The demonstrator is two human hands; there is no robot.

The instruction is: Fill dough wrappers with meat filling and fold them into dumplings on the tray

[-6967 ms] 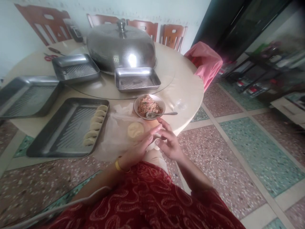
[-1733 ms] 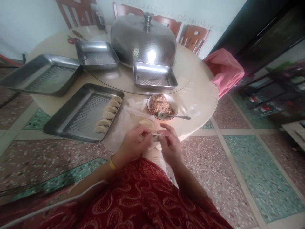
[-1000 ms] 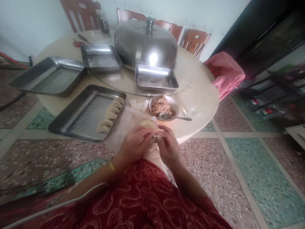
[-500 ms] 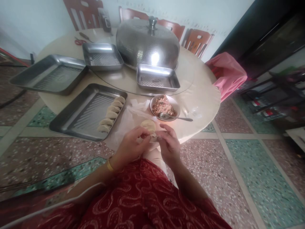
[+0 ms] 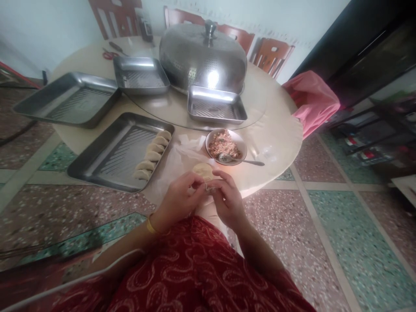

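Pale half-folded dumpling (image 5: 208, 187) is pinched between my left hand (image 5: 177, 200) and right hand (image 5: 227, 201) at the counter (image 5: 276, 130) edge, its long axis roughly left-right. Round dough wrappers (image 5: 202, 170) sit just beyond, then the filling bowl (image 5: 225, 146); steel dumpling tray (image 5: 107, 160) to the left.

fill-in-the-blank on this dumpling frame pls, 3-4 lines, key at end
1. Both hands, left hand and right hand, pinch one small ____ between the fingertips.
2. The spoon rests in the bowl of ____.
3. The near tray holds ____ finished dumplings in a row.
4. A stack of round wrappers lies between the hands and the ____.

Missing words: dumpling; filling; five; bowl
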